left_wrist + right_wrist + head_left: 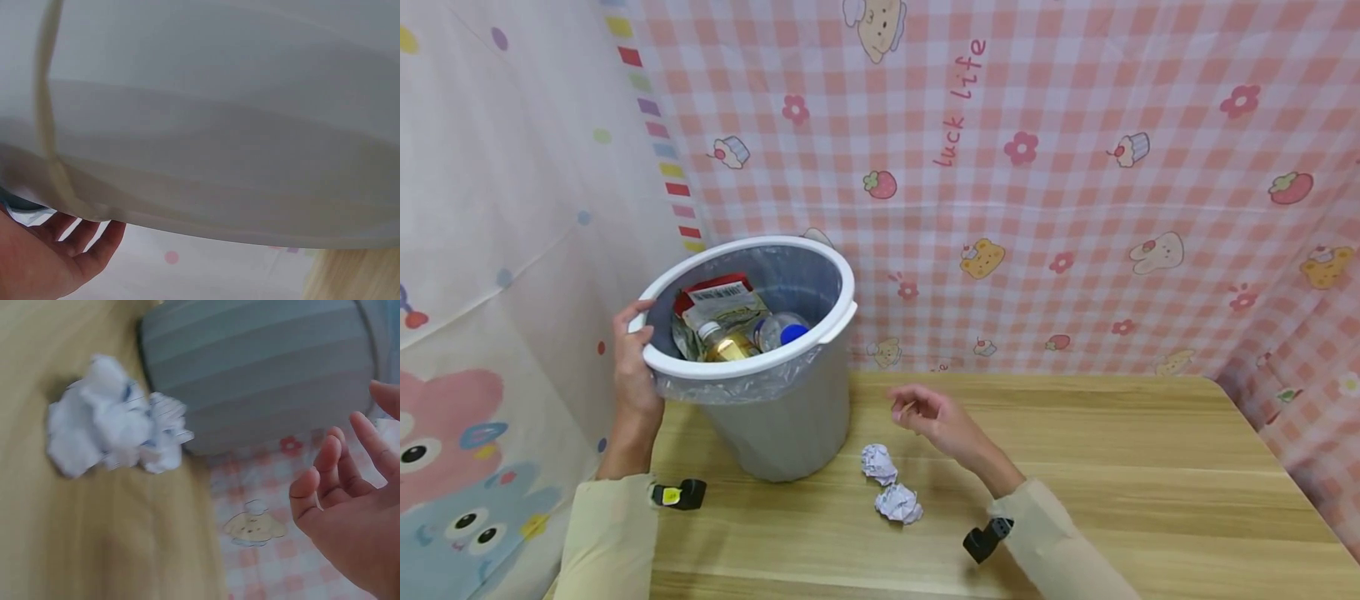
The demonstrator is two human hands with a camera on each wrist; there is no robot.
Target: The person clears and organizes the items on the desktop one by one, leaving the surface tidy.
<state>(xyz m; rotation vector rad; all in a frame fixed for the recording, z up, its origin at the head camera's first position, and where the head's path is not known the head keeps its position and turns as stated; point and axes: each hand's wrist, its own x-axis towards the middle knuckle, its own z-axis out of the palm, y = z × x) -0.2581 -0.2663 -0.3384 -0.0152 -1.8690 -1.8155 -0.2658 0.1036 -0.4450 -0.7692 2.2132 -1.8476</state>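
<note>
A grey trash bin [782,433] with a white rim stands on the wooden table, a clear plastic liner folded over its edge. My left hand [638,367] grips the rim on the left side, thumb and fingers around it; in the left wrist view the fingers of that hand [69,250] curl at the bin's edge. Two crumpled paper balls, one paper ball [878,463] and another paper ball [898,504], lie right of the bin's base. Above and beyond them hovers my right hand [928,417], fingers loosely bent; the right wrist view shows this hand [356,494] holding nothing.
Inside the bin lie a clear bottle with a blue cap [782,329], a bottle of yellow liquid [728,343] and a red-topped package [718,296]. Wooden tabletop [1135,483] extends to the right. A pink checked cloth [1075,192] hangs behind, a white patterned one [512,208] at left.
</note>
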